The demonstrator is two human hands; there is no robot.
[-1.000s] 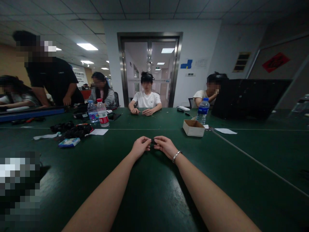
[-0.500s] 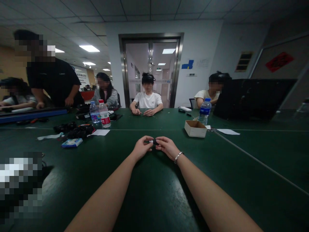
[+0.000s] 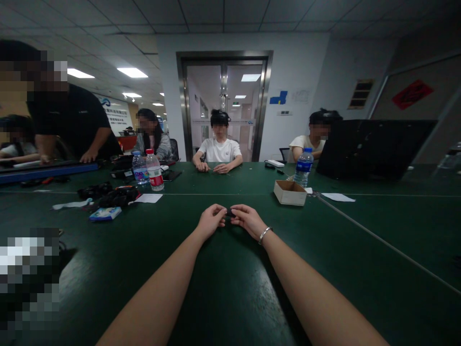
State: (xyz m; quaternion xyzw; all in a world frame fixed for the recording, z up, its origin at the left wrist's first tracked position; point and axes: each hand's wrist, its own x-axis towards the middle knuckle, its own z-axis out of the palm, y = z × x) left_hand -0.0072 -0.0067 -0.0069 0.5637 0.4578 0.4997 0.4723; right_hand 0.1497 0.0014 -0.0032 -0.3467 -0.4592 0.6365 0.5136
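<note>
My left hand (image 3: 211,219) and my right hand (image 3: 248,219) meet over the dark green table (image 3: 230,288), fingertips pinched together on a small dark object (image 3: 229,212) held between them. The object is too small to name. A silver bracelet (image 3: 263,234) sits on my right wrist. Both forearms stretch forward from the bottom of the view.
An open cardboard box (image 3: 289,192) and a blue-capped water bottle (image 3: 303,166) stand ahead right, two bottles (image 3: 153,169) and black gear (image 3: 113,195) ahead left. A black laptop lid (image 3: 370,148) is at the right. Several people sit or stand around the table's far side.
My hands stay together on the small object with slight finger shifts. The standing person at the left has leaned further left.
</note>
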